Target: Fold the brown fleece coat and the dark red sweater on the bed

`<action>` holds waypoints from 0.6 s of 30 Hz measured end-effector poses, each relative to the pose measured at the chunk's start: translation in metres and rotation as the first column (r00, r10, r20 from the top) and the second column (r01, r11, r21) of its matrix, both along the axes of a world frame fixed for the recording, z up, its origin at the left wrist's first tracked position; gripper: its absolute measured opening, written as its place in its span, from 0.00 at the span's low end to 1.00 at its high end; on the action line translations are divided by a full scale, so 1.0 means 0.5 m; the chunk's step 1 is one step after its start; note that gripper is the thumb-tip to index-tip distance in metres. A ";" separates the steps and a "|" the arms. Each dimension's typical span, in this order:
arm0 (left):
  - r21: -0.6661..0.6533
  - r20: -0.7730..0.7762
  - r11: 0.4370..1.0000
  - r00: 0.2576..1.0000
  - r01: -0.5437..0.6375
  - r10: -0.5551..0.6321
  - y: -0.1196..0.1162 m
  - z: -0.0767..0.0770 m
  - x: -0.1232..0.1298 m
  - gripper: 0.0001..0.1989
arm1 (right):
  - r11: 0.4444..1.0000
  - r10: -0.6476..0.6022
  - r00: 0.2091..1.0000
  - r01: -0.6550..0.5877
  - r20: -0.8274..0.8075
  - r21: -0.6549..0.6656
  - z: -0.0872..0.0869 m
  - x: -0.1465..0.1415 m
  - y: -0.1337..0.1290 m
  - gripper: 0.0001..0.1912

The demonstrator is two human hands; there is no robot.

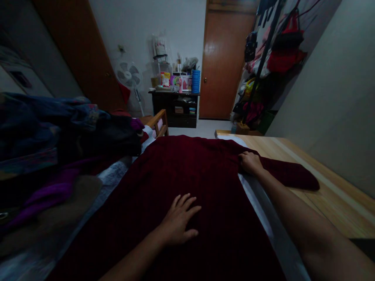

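Observation:
A dark red long-sleeved garment lies spread out in front of me, one sleeve reaching out to the right over a wooden surface. Its lower part runs out of view toward me. My left hand rests palm down on the body of the garment, fingers spread and open. At the joint between the body and the right sleeve, my right hand is closed with its fingers curled on the cloth. The fingertips of that hand are partly hidden.
Piled clothes lie on the left, dark blue, black and purple. A light wooden surface extends at the right beside the wall. Farther off are a fan, a dark cabinet, a wooden door and hanging bags.

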State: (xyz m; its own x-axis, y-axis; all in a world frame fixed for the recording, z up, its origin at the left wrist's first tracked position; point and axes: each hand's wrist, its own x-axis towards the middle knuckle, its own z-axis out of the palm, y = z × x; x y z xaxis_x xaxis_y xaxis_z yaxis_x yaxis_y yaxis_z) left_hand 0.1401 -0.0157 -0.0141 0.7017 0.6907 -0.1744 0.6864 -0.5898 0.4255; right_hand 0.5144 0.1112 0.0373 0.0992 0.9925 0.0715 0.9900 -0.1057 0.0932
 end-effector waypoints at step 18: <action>-0.165 -0.035 0.986 0.999 -0.039 0.034 -0.148 0.059 -0.140 0.47 | 0.976 -0.173 0.719 0.217 -0.673 -0.020 -0.027 -0.089 -0.167 0.14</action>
